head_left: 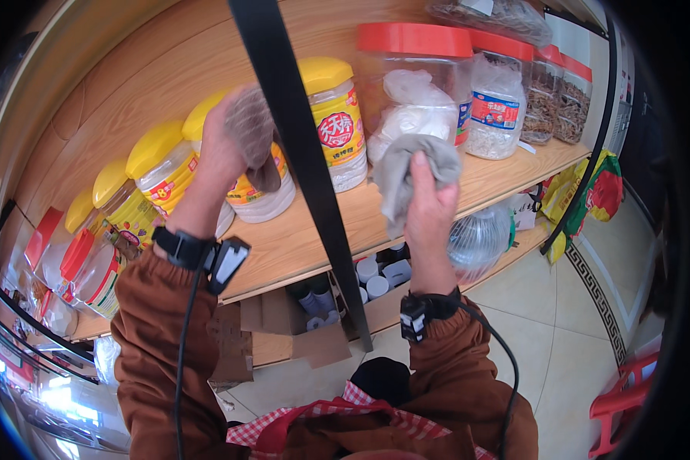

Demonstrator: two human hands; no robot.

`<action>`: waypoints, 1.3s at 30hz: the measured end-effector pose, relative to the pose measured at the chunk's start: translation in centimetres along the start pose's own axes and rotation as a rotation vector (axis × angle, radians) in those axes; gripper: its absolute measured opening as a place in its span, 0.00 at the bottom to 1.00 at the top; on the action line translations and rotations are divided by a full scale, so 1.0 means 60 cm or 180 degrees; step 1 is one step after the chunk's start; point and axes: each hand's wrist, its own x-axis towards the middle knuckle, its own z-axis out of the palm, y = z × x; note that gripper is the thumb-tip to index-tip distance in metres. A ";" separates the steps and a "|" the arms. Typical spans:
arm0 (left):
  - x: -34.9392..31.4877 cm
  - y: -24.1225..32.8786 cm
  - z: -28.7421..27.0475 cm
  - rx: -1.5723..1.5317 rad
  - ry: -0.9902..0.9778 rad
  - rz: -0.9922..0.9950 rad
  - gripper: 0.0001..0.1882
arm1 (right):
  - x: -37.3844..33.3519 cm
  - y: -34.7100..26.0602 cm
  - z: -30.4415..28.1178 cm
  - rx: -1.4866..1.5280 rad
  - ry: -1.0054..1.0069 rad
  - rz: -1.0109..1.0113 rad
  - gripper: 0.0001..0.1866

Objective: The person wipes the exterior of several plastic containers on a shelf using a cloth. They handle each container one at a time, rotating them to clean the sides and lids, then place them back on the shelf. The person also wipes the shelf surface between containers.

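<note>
Person's right hand (431, 205) grips bunched grey cloth (403, 172), upright red-lidded jar (418, 86) on the shelf (280, 249) just beyond it, farther from left hand (226, 138), which holds brown cloth (251, 126) before yellow-lidded jars (165, 170).

Grey cloth (396, 178), yellow jar lids (324, 74)

We take this for a small shop or a storeroom; we cannot tell which. Across the frame's middle we see a wooden shelf (280, 251) lined with yellow-lidded jars (336, 126) and red-lidded jars (498, 115), some holding dried goods (571, 111). Below centre we see a cardboard box (323, 345) and white bottles (377, 287).
</note>
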 end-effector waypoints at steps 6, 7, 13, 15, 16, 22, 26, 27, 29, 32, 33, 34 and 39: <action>0.151 -0.032 0.010 0.0979 -0.0562 0.0193 0.18 | 0.040 0.102 0.001 -0.0448 -0.0255 0.0250 0.18; 0.166 -0.042 0.012 0.1044 -0.0731 0.0300 0.18 | 0.040 0.110 0.000 -0.0545 -0.0383 0.0339 0.21; 0.225 -0.042 0.026 0.1240 -0.0749 -0.0982 0.23 | 0.042 0.139 -0.011 -0.1209 -0.0895 -0.0245 0.21; 0.243 -0.030 0.036 0.1282 -0.0874 -0.1252 0.26 | 0.046 0.144 -0.017 -0.1239 -0.0939 -0.0193 0.22; 0.246 -0.027 0.040 0.1292 -0.0903 -0.1433 0.27 | 0.046 0.146 -0.018 -0.1153 -0.0945 -0.0120 0.22; 0.242 -0.029 0.051 0.0995 -0.1216 -0.1423 0.32 | 0.047 0.151 -0.013 -0.0937 -0.0850 -0.0165 0.21; 0.247 -0.026 0.044 0.1065 -0.1178 -0.1480 0.31 | 0.046 0.143 -0.007 -0.0929 -0.0610 -0.0338 0.20; 0.250 -0.023 0.040 0.1173 -0.1195 -0.1533 0.31 | 0.045 0.140 -0.005 -0.0947 -0.0571 -0.0296 0.21; 0.259 -0.016 0.030 0.1413 -0.1270 -0.1652 0.30 | 0.044 0.135 -0.004 -0.1014 -0.0643 -0.0273 0.20; 0.266 -0.014 0.016 0.1540 -0.1313 -0.1547 0.29 | 0.043 0.130 -0.005 -0.0992 -0.0867 -0.0095 0.20; 0.268 -0.013 0.011 0.1538 -0.1310 -0.1458 0.29 | 0.043 0.130 -0.006 -0.0965 -0.0957 -0.0021 0.19; 0.270 -0.013 0.007 0.1496 -0.1275 -0.1480 0.28 | 0.044 0.131 -0.006 -0.1059 -0.1045 -0.0052 0.21; 0.263 -0.009 -0.005 0.1372 -0.1147 -0.1507 0.27 | 0.047 0.143 0.001 -0.1139 -0.1107 -0.0424 0.21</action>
